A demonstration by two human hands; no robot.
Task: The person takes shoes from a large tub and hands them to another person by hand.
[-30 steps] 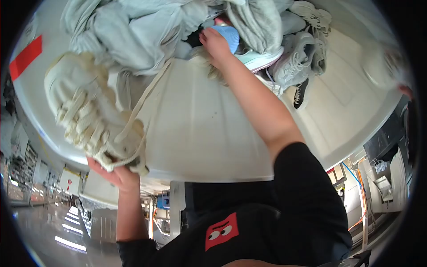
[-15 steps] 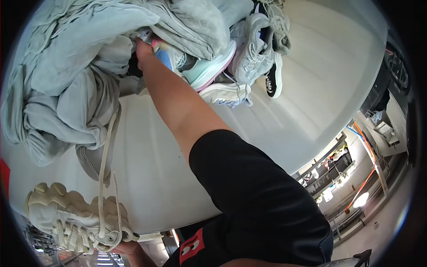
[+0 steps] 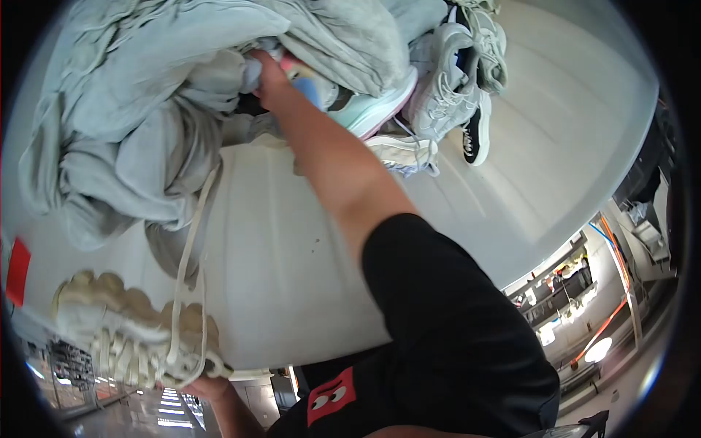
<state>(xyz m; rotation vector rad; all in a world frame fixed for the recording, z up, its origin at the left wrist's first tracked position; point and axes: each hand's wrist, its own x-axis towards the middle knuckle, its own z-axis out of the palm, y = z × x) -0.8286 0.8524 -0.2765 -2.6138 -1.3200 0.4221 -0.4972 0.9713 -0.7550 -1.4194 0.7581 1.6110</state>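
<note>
The cream lace-up sneaker (image 3: 120,325), gripped at eight o'clock by the left hand (image 3: 210,387), has been tipped sideways. The right hand (image 3: 271,79) has been shifted towards grey garments (image 3: 157,150) at eleven; its finger spread cannot be told.

Right arm's stretched way out, hand (image 3: 269,79) partly hidden; left hand (image 3: 207,387) is down low, fingers partly covered.

Cream shoe (image 3: 120,327) in left hand (image 3: 207,386).
</note>
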